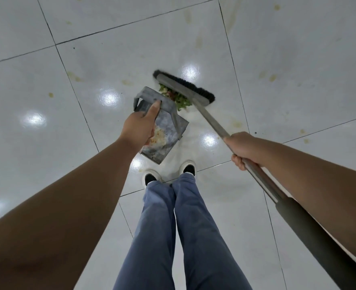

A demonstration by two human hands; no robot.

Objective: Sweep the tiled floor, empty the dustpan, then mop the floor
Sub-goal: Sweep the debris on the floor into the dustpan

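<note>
Right now I am in the sweeping step, at the point of getting a pile into the pan. My left hand (140,127) grips the metal dustpan (164,130) by its handle, thumb laid along the top bar, and the pan hangs just below and ahead of that grip with pale scraps already lying in it. My right hand (243,149) is clenched round the broom (185,87) shaft; the bristle head lies far down the shaft from that grip, on the tiled floor (47,80). Between the broom head and the pan's far edge sits a heap of green and red food debris (176,97), touching both. As I judge it, the next move calls for a short pull of the head toward the pan mouth, with the pan's lip pressed flat on the tile so nothing slips under. Yellowish stains around the pile look like work for the mop.
</note>
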